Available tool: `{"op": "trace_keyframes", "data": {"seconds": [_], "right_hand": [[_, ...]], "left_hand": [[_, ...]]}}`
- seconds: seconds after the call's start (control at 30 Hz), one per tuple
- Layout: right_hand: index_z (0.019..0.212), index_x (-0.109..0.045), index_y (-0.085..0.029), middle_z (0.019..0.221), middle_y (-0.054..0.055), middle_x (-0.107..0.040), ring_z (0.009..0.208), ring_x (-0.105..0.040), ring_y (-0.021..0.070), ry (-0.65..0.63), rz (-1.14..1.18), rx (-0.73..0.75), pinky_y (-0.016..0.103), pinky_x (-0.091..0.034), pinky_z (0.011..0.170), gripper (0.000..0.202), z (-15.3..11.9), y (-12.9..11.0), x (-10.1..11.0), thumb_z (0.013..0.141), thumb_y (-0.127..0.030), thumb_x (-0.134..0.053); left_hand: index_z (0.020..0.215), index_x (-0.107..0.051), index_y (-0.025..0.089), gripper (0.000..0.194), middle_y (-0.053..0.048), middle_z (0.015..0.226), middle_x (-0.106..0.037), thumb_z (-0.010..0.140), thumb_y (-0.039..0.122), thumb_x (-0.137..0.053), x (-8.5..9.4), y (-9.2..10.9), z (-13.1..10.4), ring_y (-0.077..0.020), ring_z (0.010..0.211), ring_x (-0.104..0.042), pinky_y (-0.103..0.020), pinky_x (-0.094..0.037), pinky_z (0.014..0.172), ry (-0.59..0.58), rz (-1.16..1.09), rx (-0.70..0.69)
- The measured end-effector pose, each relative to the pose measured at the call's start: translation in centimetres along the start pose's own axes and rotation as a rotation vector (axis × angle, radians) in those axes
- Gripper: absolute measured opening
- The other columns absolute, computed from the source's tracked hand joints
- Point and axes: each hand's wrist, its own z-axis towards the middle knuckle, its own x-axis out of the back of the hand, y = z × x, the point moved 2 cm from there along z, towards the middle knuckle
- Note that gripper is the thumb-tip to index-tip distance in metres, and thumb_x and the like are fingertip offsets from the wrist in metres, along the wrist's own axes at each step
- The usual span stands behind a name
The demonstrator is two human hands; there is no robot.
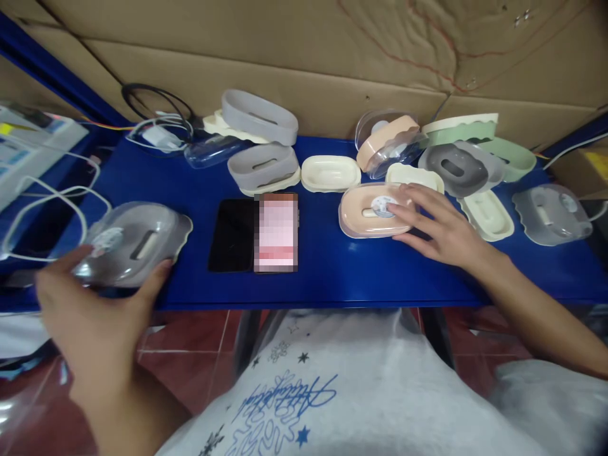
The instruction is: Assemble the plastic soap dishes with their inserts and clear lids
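At the left of the blue table (327, 285), my left hand (102, 304) grips a grey soap box with a clear lid (128, 244), its thumb on the near side and fingers at the left end. My right hand (432, 225) lies with spread fingers on the right end of a peach soap box with a clear lid (356, 212), fingertips near its round label. Between the two boxes are a black phone (231, 235) and a second phone (276, 234) with a blurred-out screen.
Grey trays (263, 168), a cream dish (331, 173), a tilted peach box (389, 142), green trays (510, 158) and a lidded grey box (553, 215) stand along the back and right. Cables (164, 130) lie at the left. Cardboard (285, 69) lines the back.
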Motion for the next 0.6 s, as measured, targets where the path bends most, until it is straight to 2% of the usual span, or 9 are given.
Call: {"op": "trace_keyframes", "data": {"seconds": [0.03,0.1,0.2,0.33,0.4,0.5,0.57,0.6], "right_hand": [[0.153,-0.063,-0.035,0.168,0.007,-0.052,0.155,-0.050,0.0373,0.007,-0.008,0.027,0.065,-0.043,0.128,0.054,0.8,-0.1,0.2,0.102,-0.048,-0.071],[0.154,-0.062,-0.034,0.167,0.008,-0.052,0.154,-0.051,0.0351,0.032,-0.031,0.122,0.063,-0.044,0.128,0.053,2.9,-0.5,0.3,0.103,-0.049,-0.069],[0.158,-0.056,-0.028,0.168,0.011,-0.050,0.158,-0.046,0.0300,0.045,-0.002,0.355,0.058,-0.042,0.130,0.056,8.0,-2.5,-1.2,0.107,-0.049,-0.063],[0.166,-0.045,-0.029,0.176,0.008,-0.039,0.166,-0.031,0.0249,-0.161,0.030,0.573,0.051,-0.033,0.135,0.055,17.1,-8.0,-5.2,0.113,-0.037,-0.053],[0.169,-0.041,-0.023,0.179,0.011,-0.033,0.168,-0.028,0.0265,-0.264,0.028,0.685,0.050,-0.028,0.136,0.059,21.2,-11.4,-7.2,0.112,-0.034,-0.055],[0.166,-0.046,-0.021,0.178,0.012,-0.036,0.166,-0.031,0.0225,-0.237,0.075,0.797,0.041,-0.025,0.137,0.054,25.6,-15.5,-9.8,0.113,-0.028,-0.052],[0.165,-0.048,-0.021,0.177,0.011,-0.038,0.165,-0.032,0.0204,-0.223,0.111,0.864,0.039,-0.025,0.137,0.052,27.1,-17.0,-11.6,0.114,-0.027,-0.050],[0.165,-0.049,-0.021,0.177,0.010,-0.039,0.165,-0.033,0.0202,-0.236,0.121,0.887,0.039,-0.025,0.136,0.051,27.7,-17.4,-12.4,0.114,-0.029,-0.050]], "left_hand": [[0.150,-0.051,0.018,0.099,-0.020,0.158,-0.053,0.073,0.067,-0.088,-0.1,0.4,0.1,-0.0559,0.149,-0.048,-0.079,-0.037,0.124,0.013,0.017,0.035],[0.151,-0.048,0.016,0.100,-0.023,0.160,-0.051,0.074,0.064,-0.089,-0.5,1.0,0.8,-0.0564,0.151,-0.045,-0.080,-0.037,0.123,-0.010,0.006,0.039],[0.148,-0.043,0.020,0.097,-0.019,0.161,-0.049,0.073,0.057,-0.093,-1.0,0.8,2.6,-0.0566,0.154,-0.042,-0.082,-0.034,0.124,0.002,-0.011,0.042],[0.149,-0.040,0.025,0.093,-0.011,0.166,-0.046,0.077,0.057,-0.089,-1.6,-0.7,5.1,-0.0519,0.158,-0.038,-0.075,-0.031,0.131,0.004,-0.056,-0.007],[0.152,-0.041,0.025,0.096,-0.011,0.168,-0.046,0.075,0.060,-0.088,-1.9,-2.0,6.2,-0.0513,0.157,-0.039,-0.075,-0.033,0.129,0.002,-0.070,-0.057],[0.155,-0.044,0.018,0.116,-0.019,0.164,-0.052,0.061,0.065,-0.093,-2.2,-4.9,7.6,-0.0523,0.147,-0.053,-0.074,-0.042,0.122,-0.007,-0.127,-0.079],[0.164,-0.037,0.021,0.122,-0.019,0.165,-0.051,0.064,0.069,-0.090,-2.3,-7.1,7.7,-0.0471,0.142,-0.060,-0.071,-0.047,0.120,-0.067,-0.237,-0.080],[0.167,-0.034,0.026,0.117,-0.016,0.166,-0.051,0.071,0.070,-0.086,-2.3,-8.1,7.4,-0.0439,0.140,-0.063,-0.069,-0.050,0.118,-0.076,-0.286,-0.071]]}}
